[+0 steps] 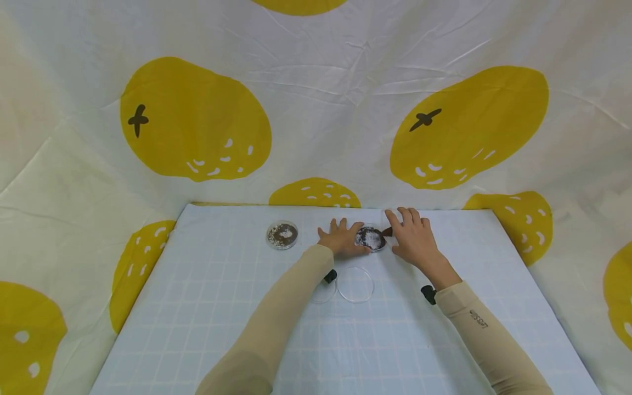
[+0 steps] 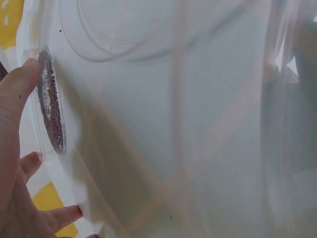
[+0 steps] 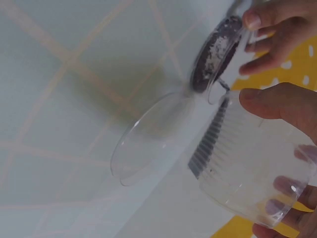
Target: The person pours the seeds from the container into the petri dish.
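Tabletop (image 1: 197,307), filled dish (image 1: 370,238), left hand (image 1: 343,241) hiding edge

A white fabric backdrop (image 1: 326,126) hangs behind the surface (image 1: 197,329) and along its left and right sides, creased in places. It is printed with large yellow fruits: one at upper left (image 1: 197,115) and one at upper right (image 1: 474,120), each with a dark cross-shaped mark and small white flecks. More fruits show along the sides. The surface is pale blue with a whitish grid. The light is soft, and the shadows on the surface are blurred.
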`<state>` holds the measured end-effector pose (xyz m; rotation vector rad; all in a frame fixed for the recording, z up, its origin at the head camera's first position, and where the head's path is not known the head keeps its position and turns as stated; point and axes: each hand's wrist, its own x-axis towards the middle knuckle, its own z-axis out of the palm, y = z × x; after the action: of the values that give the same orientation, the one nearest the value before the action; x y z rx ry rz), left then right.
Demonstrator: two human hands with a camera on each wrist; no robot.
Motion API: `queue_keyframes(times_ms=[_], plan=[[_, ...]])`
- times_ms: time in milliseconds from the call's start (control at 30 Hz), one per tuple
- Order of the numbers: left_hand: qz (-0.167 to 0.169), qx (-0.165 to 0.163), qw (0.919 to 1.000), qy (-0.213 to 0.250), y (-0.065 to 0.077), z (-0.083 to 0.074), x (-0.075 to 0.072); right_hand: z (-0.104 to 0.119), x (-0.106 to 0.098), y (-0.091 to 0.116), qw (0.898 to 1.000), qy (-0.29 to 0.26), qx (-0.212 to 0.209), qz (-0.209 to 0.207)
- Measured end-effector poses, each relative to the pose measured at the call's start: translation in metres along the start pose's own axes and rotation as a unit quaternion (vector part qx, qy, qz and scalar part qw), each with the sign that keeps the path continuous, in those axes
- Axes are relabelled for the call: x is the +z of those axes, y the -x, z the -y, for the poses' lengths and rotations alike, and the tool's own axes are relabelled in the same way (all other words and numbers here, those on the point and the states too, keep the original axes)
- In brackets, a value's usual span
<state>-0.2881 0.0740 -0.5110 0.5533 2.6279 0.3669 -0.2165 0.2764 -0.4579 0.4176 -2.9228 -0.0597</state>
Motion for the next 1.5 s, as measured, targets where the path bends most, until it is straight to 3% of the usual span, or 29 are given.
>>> queue_keyframes(times_ms=[367,733,933,1133,1300,1500], plan=[[-0.006,-0.003,1.0000,-0.007,0.002,-0.001,-0.001,-0.003,0.000,0.001,1.000,-0.021,0.018,0.006],[-0.006,-0.001,0.9999,-0.010,0.002,-0.001,-0.001,-0.009,0.010,0.011,0.988,-0.138,0.070,-0.006],[-0.007,0.004,0.9999,-0.010,0.000,0.000,0.000,-0.014,0.017,0.016,0.967,-0.225,0.114,-0.015],[-0.005,0.002,1.0000,-0.008,0.001,0.000,-0.001,-0.019,0.023,0.024,0.935,-0.320,0.147,-0.036],[-0.005,0.001,1.0000,-0.005,0.002,-0.002,-0.001,-0.024,0.025,0.030,0.919,-0.352,0.162,-0.066],[-0.006,-0.002,1.0000,-0.005,0.000,-0.001,0.000,-0.029,0.024,0.037,0.899,-0.384,0.198,-0.067]])
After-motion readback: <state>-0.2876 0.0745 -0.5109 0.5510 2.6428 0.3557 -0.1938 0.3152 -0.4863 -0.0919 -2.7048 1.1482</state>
